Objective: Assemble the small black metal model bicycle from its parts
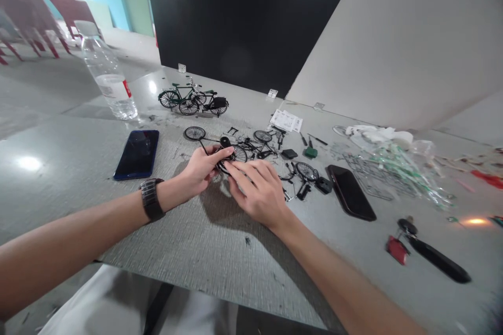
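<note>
A small black model bicycle (238,153), partly assembled, is held just above the table. My left hand (200,170) pinches it between thumb and fingers, and a dark watch is on that wrist. My right hand (259,188) comes from the other side, its thumb and fingertips closed on the lower part of the same model. Fingers hide much of the frame and the exact spot being gripped. A thin black wheel (195,133) shows just beyond my left hand; whether it is joined to the held model I cannot tell.
Black bicycle parts (262,153) lie beyond and right of my hands. Two model bicycles (184,97) stand at the back. A water bottle (108,76), blue phone (137,154), black phone (351,192), keys (436,257), instruction sheets (286,120) and plastic wrapping (408,162) surround the work.
</note>
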`<action>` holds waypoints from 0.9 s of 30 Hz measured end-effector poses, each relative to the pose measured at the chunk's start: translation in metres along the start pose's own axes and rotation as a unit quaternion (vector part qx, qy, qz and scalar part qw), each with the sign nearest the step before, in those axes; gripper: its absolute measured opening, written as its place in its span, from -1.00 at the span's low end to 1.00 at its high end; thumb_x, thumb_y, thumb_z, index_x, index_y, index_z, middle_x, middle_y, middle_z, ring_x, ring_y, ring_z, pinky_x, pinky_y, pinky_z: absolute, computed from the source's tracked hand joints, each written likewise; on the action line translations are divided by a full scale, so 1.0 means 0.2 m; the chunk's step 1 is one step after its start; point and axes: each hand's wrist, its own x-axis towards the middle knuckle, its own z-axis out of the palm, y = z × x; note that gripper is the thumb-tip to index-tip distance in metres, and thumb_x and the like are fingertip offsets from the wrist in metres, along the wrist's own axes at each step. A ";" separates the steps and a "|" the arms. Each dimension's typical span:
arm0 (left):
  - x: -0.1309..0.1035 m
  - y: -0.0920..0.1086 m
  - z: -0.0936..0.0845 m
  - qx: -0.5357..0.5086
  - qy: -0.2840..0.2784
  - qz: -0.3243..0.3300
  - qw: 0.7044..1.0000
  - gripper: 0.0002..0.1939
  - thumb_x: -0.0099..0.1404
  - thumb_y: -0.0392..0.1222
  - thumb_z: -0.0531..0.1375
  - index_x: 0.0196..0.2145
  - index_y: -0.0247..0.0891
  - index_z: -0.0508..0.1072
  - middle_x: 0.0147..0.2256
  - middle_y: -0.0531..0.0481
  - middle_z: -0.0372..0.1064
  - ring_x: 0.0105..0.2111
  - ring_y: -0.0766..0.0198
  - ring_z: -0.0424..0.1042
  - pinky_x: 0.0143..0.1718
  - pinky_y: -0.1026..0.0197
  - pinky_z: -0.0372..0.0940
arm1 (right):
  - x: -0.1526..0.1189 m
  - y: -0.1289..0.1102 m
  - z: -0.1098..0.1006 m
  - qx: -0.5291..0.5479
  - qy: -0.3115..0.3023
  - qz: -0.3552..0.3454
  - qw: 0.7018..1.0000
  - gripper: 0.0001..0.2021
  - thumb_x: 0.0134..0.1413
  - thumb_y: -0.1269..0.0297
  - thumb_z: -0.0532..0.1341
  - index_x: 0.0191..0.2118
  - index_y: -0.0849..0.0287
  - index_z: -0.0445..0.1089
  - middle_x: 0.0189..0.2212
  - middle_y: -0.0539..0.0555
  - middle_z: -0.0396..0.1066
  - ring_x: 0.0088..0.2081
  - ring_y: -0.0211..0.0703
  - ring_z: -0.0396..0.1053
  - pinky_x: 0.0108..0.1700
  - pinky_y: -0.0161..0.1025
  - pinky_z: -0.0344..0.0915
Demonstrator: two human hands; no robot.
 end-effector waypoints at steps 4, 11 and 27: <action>0.00 0.00 0.00 0.001 0.004 -0.007 1.000 -0.70 0.11 -0.20 0.46 -0.50 -0.32 0.39 -0.65 0.22 0.19 -0.75 0.59 0.02 -0.78 0.41 -0.18 | 0.00 0.00 0.00 0.009 -0.005 0.003 1.000 -0.65 0.28 0.39 0.20 0.16 0.21 0.43 0.01 0.11 0.54 -0.06 -0.06 0.39 0.04 -0.07 0.30; -0.02 0.02 0.00 0.011 -0.002 -0.026 1.000 -0.77 0.23 -0.26 0.39 -0.46 -0.32 0.41 -0.66 0.21 0.18 -0.77 0.58 0.00 -0.79 0.41 -0.16 | 0.01 0.00 0.00 -0.005 -0.007 0.003 1.000 -0.68 0.28 0.38 0.21 0.11 0.22 0.46 -0.04 0.13 0.55 -0.08 -0.04 0.38 0.01 -0.07 0.28; -0.02 0.02 0.00 0.000 -0.011 -0.031 0.999 -0.68 0.14 -0.23 0.44 -0.53 -0.31 0.35 -0.66 0.21 0.17 -0.76 0.59 0.01 -0.79 0.42 -0.19 | 0.00 -0.01 -0.01 0.012 -0.009 0.008 1.000 -0.63 0.28 0.38 0.20 0.17 0.19 0.43 -0.03 0.13 0.54 -0.07 -0.03 0.38 0.04 -0.06 0.29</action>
